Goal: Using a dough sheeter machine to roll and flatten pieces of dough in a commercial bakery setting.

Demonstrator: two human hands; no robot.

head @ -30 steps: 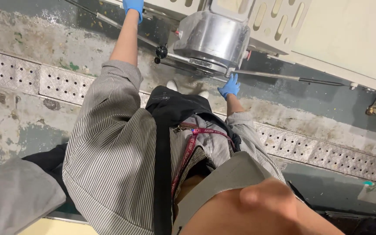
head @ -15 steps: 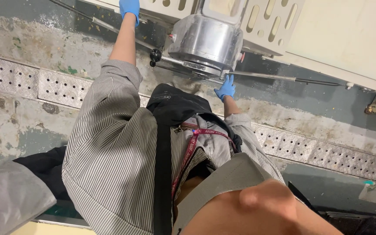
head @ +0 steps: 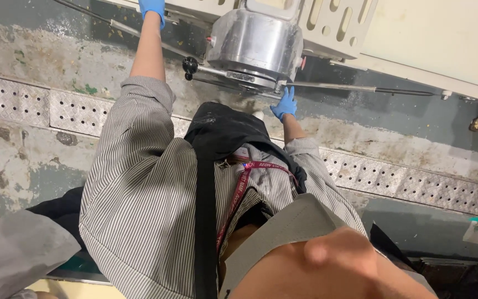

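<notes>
My left hand (head: 151,8) wears a blue glove and reaches far forward to the edge of a cream perforated machine panel (head: 336,22); the frame's top edge cuts it off. My right hand (head: 286,103), also in a blue glove, sits just under a round stainless steel housing (head: 254,47). Its fingers point up at the spot where a thin metal rod (head: 338,87) meets the housing's base. Whether it grips the rod is unclear. A black knob (head: 190,65) sticks out at the housing's left. My striped shirt, black apron (head: 222,130) and red lanyard fill the middle.
Two strips of perforated metal drain cover (head: 416,180) run across a stained, worn concrete floor (head: 45,61). A grey sleeve or cloth (head: 12,260) lies at the lower left. A cream machine body (head: 438,39) stands at the upper right, with dark objects at the lower right corner.
The view has drifted, so the steel housing and both hands sit slightly lower and further left in the picture. Both hands stay at the same places on the machine.
</notes>
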